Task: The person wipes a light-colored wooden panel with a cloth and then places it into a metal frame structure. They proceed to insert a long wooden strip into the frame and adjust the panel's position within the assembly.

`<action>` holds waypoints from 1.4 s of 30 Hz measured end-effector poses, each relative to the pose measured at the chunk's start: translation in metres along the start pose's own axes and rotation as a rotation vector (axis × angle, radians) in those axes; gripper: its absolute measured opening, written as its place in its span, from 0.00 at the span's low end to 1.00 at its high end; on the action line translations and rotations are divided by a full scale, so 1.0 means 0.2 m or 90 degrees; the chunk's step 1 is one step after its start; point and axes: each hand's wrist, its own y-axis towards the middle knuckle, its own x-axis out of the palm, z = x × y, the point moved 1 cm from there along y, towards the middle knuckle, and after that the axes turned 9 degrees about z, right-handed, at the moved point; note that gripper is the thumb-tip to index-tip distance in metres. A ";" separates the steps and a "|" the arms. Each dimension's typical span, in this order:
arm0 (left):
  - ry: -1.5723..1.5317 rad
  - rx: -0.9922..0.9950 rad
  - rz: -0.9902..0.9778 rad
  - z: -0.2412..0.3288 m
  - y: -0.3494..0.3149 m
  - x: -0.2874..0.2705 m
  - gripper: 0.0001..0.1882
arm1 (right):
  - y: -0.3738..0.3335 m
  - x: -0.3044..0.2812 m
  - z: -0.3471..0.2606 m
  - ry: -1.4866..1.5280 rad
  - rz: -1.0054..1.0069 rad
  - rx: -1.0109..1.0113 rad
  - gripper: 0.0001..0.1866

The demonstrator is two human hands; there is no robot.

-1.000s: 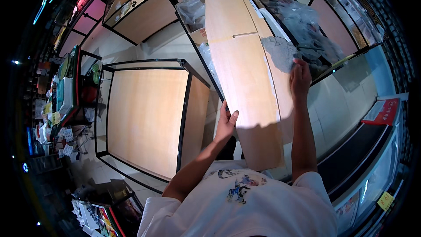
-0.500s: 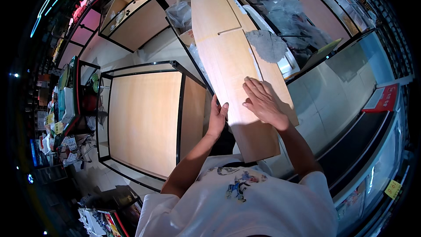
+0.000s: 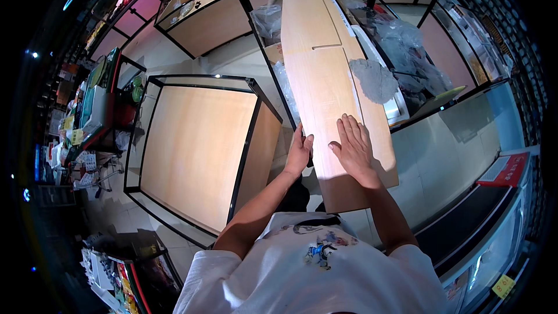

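A long, light wood-coloured board [image 3: 334,90] stretches away in front of me, with a notched seam running along its right part. My left hand [image 3: 299,151] grips its left edge, thumb on top; the other fingers are partly hidden at the edge. Flat on the board's upper face lies my right hand [image 3: 354,148], fingers stretched forward and thumb apart. Beyond that hand, a fluffy grey cloth-like piece [image 3: 374,80] rests on the board's right side.
A black-framed wooden cabinet [image 3: 197,151] stands to my left. Crumpled clear plastic [image 3: 407,43] lies in a frame behind the board. At the right is a glass-sided case with a dark top [image 3: 474,224], and a red-and-white box [image 3: 503,170] on its far end.
The whole view has shifted, so the board appears farther right and more upright. My right hand has turned to point straighter ahead, its thumb wider apart. My left hand keeps to the edge.
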 end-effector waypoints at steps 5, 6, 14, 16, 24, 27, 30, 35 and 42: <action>-0.018 -0.034 -0.031 0.03 0.00 0.01 0.33 | 0.20 0.07 0.20 -0.032 0.123 0.197 0.36; -0.058 -0.066 0.008 0.05 -0.02 0.03 0.28 | 0.23 0.08 0.24 0.010 0.087 0.231 0.35; -0.236 -0.223 0.018 0.25 -0.03 0.08 0.12 | 0.19 0.09 0.37 0.282 0.139 0.341 0.33; -0.244 -0.255 -0.058 0.28 -0.07 0.12 0.11 | 0.21 -0.03 0.51 0.407 0.030 0.392 0.22; 0.435 0.636 -0.137 0.50 -0.24 0.17 0.44 | -0.16 -0.39 0.44 0.323 -0.013 0.479 0.22; 0.496 0.781 -0.542 0.39 -0.28 0.29 0.48 | -0.32 -0.54 0.29 0.307 -0.100 0.562 0.21; 0.552 0.715 -0.521 0.45 0.03 0.27 0.47 | -0.56 -0.61 0.24 0.322 -0.137 0.636 0.20; 0.673 0.674 -0.064 0.33 1.20 -0.02 0.38 | -0.70 -0.61 0.09 0.323 -0.148 0.675 0.17; 0.712 0.528 0.061 0.29 1.12 0.00 0.39 | -0.75 -0.53 0.07 0.375 -0.130 0.699 0.17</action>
